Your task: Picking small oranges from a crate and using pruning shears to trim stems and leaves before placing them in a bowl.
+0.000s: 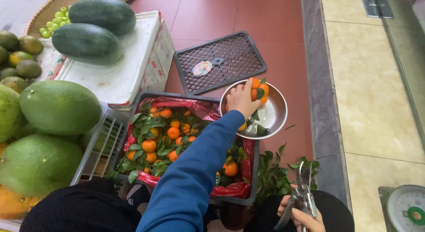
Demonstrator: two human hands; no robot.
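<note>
My left hand (241, 99), in a blue sleeve, reaches forward and holds a cluster of small orange tangerines (259, 91) with green leaves over a round metal bowl (274, 114). The bowl rests on the far right corner of a dark crate (252, 187). A red plastic liner (199, 108) in the crate holds several more leafy tangerines (164, 139). My right hand (305, 216) is low at the bottom right, gripping metal pruning shears (301, 196) with the blades pointing up.
Cut green leaves (274, 174) lie on the red tile floor beside the crate. An upturned dark crate (219, 61) sits beyond. Watermelons (88, 43) rest on a white foam box (133, 68); large green pomelos (59, 105) on the left. A weighing scale (407, 207) is at the bottom right.
</note>
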